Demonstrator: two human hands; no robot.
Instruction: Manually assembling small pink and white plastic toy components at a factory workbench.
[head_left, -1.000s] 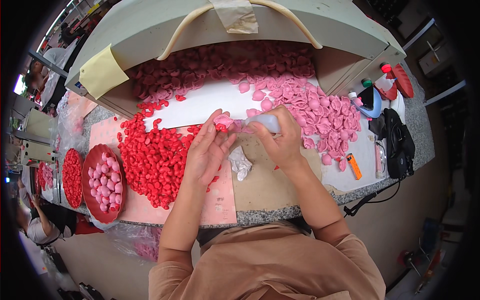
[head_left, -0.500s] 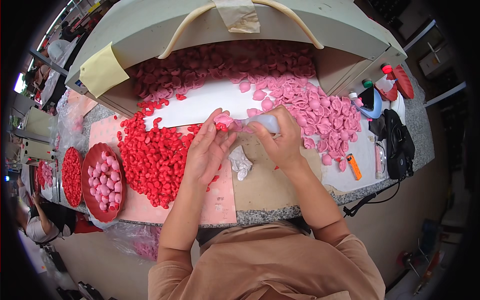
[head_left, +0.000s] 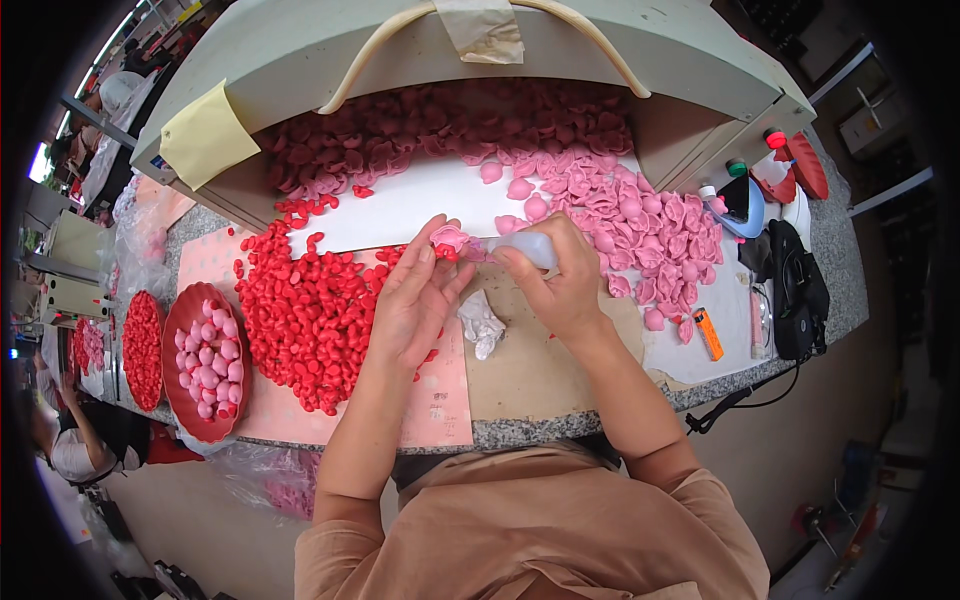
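Note:
Between the thumb and fingers of my left hand [head_left: 415, 295] is a small pink and red moulded piece [head_left: 448, 241]. My right hand [head_left: 563, 285] grips a pale squeeze bottle [head_left: 530, 248], its pinkish nozzle [head_left: 478, 250] pointing left and meeting or almost meeting the piece; I cannot tell whether they touch. Beside my left forearm spreads a heap of glossy red pieces [head_left: 300, 320]. Pink cup-like pieces [head_left: 650, 235] lie heaped beyond and right of my right hand. A crumpled white tissue [head_left: 482, 325] rests on the brown board [head_left: 530, 380] between my arms.
A grey hood [head_left: 380, 50] arches over the far side of the table. At left stands a red dish [head_left: 203, 425] of pink balls, with red pieces in another dish [head_left: 143, 350]. An orange lighter [head_left: 708, 335], a black bag [head_left: 797, 290] and a blue bowl [head_left: 750, 215] are at right.
Both hands stay almost in place, with the bottle's nozzle still at the piece. The piece and bottle have shifted only very slightly.

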